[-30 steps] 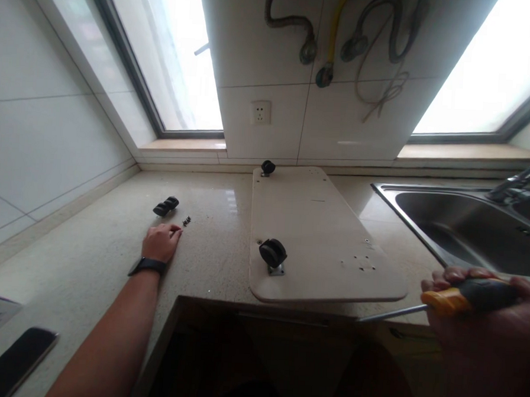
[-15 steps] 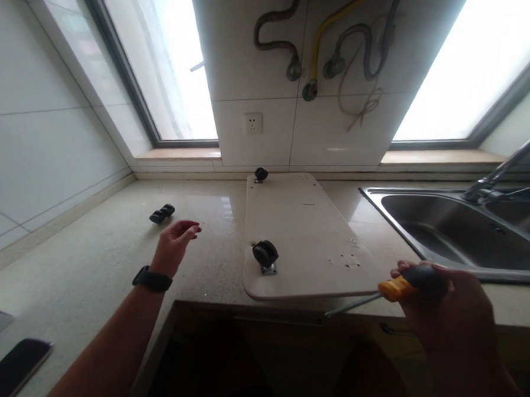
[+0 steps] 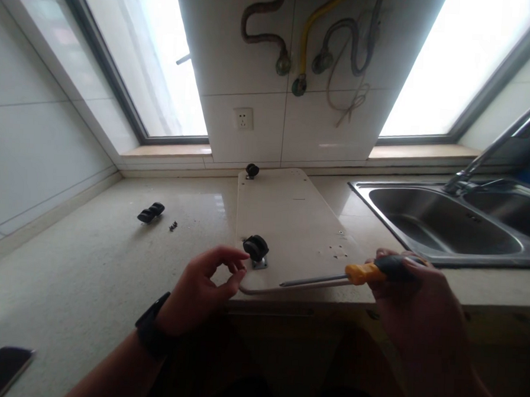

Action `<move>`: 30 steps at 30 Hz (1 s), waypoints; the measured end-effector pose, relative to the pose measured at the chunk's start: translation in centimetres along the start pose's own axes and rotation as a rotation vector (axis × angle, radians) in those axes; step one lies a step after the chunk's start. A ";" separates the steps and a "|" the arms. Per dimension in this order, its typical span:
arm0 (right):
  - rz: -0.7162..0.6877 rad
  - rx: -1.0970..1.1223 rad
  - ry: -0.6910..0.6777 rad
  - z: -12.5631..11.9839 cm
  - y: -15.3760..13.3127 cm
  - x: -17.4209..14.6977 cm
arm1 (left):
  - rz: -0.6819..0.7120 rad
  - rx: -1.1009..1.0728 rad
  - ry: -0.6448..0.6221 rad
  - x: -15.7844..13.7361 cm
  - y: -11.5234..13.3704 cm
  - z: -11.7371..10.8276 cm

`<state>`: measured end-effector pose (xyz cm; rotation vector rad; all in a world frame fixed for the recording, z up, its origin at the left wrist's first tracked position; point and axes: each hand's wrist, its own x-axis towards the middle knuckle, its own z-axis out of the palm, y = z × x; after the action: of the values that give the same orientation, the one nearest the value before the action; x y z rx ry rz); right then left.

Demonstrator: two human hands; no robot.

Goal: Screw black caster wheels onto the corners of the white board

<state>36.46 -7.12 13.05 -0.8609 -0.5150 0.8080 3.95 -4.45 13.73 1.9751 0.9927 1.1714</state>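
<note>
My right hand (image 3: 408, 295) is closed around the dark and yellow handle of a screwdriver (image 3: 363, 273). The screwdriver's metal shaft points left, across the near edge of a white board (image 3: 285, 223). By the board's near left corner is my left hand (image 3: 216, 276), fingers curled and thumb and fingertips drawn together; whatever they may hold is too small to make out. Right beside those fingertips a black caster (image 3: 256, 248) rests wheel up on its metal plate on the board. A second caster (image 3: 251, 170) sits at the far left corner.
Two loose casters (image 3: 151, 212) lie together on the countertop (image 3: 110, 261), left of the board, with several small screws (image 3: 173, 226) near them. A steel sink (image 3: 445, 226) with a faucet is at right. A phone (image 3: 2, 371) lies at the lower left.
My left hand has moved right, from beside the loose casters to the board's near caster, uncovering the screws. My right hand has brought the screwdriver left, its tip nearer that caster.
</note>
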 end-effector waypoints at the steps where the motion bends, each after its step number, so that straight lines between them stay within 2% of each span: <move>1: 0.018 0.015 0.012 0.4 -0.2 -0.4 | 0.016 0.015 -0.014 -0.2 0.3 0.2; 5: 0.012 0.031 0.041 2.1 -1.1 -1.8 | 0.102 0.078 -0.063 -0.7 1.5 0.6; 9: -0.037 -0.003 -0.001 3.0 -1.6 -2.7 | 0.165 0.141 -0.104 -0.8 2.2 0.7; 14: -0.060 -0.042 -0.037 3.3 -1.6 -3.3 | 0.239 0.196 -0.125 -0.8 2.5 0.9; 21: -0.123 -0.088 -0.063 3.2 -1.4 -3.7 | 0.274 0.245 -0.162 -1.0 2.3 1.1; 25: -0.189 -0.154 -0.098 3.4 -1.7 -4.2 | 0.337 0.350 -0.182 -1.1 2.2 1.2; 30: -0.338 -0.260 -0.223 3.5 -2.6 -5.5 | 0.425 0.527 -0.202 -1.0 2.1 1.4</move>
<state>31.80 -10.87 16.69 -0.8943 -0.9509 0.5342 5.45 -6.55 14.40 2.7669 0.8583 0.9495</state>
